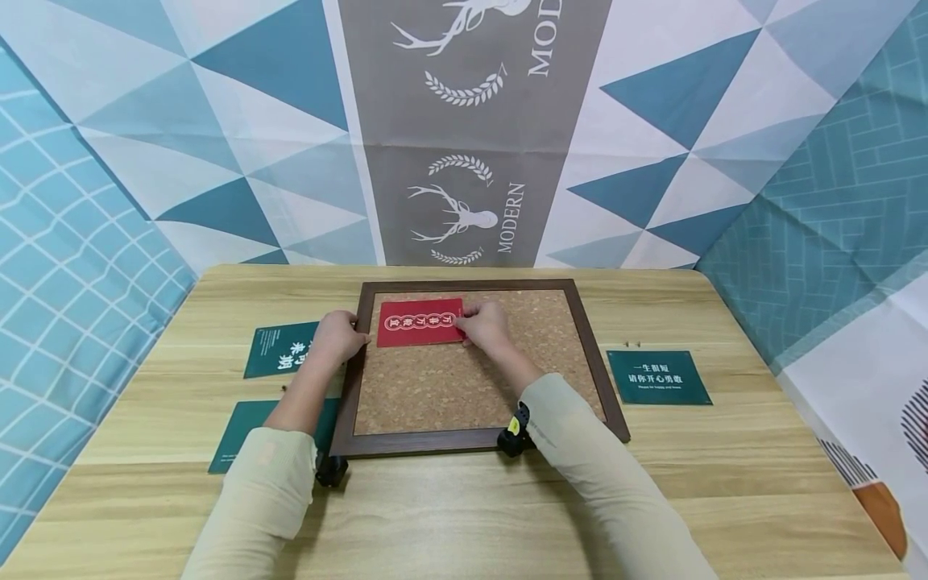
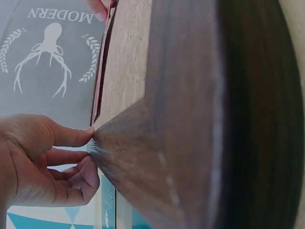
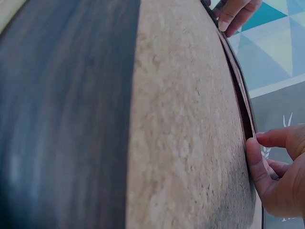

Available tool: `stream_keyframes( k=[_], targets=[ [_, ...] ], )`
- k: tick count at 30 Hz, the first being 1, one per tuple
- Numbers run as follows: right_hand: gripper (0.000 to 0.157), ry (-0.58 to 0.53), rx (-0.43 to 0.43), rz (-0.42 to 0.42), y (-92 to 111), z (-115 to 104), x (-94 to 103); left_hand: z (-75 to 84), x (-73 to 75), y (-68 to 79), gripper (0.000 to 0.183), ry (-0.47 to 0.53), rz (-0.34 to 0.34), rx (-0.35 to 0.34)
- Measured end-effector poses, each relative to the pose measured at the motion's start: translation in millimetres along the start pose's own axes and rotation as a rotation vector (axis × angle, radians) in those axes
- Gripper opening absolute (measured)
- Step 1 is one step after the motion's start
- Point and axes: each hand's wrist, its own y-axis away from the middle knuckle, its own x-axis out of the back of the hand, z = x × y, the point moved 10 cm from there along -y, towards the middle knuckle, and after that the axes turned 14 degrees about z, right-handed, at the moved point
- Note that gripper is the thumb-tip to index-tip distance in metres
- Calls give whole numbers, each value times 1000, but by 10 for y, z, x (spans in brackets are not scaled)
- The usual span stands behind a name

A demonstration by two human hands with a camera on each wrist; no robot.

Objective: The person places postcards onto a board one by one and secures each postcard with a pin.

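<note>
In the head view, gripping the right end of the red card (image 1: 420, 322) with the right hand's (image 1: 487, 326) fingers, over the far left of the cork panel (image 1: 435, 387), and holding the left rail of the brown frame (image 1: 428, 441) with the left hand (image 1: 337, 337). Apparently positioning the card; probably calling next for squaring and pressing flat, keeping the frame steady. Within the frame: cork, bearing the card. On the worktop (image 1: 420, 515): two green cards (image 1: 271, 358) left, partly hidden, and another green card (image 1: 660, 379) right.

In the left wrist view, pinching the rail's edge between thumb and fingers.

In the right wrist view, pinching the card's edge, seemingly slightly raised.
</note>
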Motion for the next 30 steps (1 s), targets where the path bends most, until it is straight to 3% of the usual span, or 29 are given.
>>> stream_keyframes(
  k=[15, 22, 30],
  targets=[
    [22, 32, 45, -4, 7, -32, 47, 21, 16, 12, 57, -8, -5, -7],
    [24, 13, 128, 33, -4, -75, 158, 11, 21, 10, 56, 0, -4, -4],
    [25, 80, 197, 84, -16, -114, 318, 28, 8, 16, 56, 0, -14, -10]
  ],
)
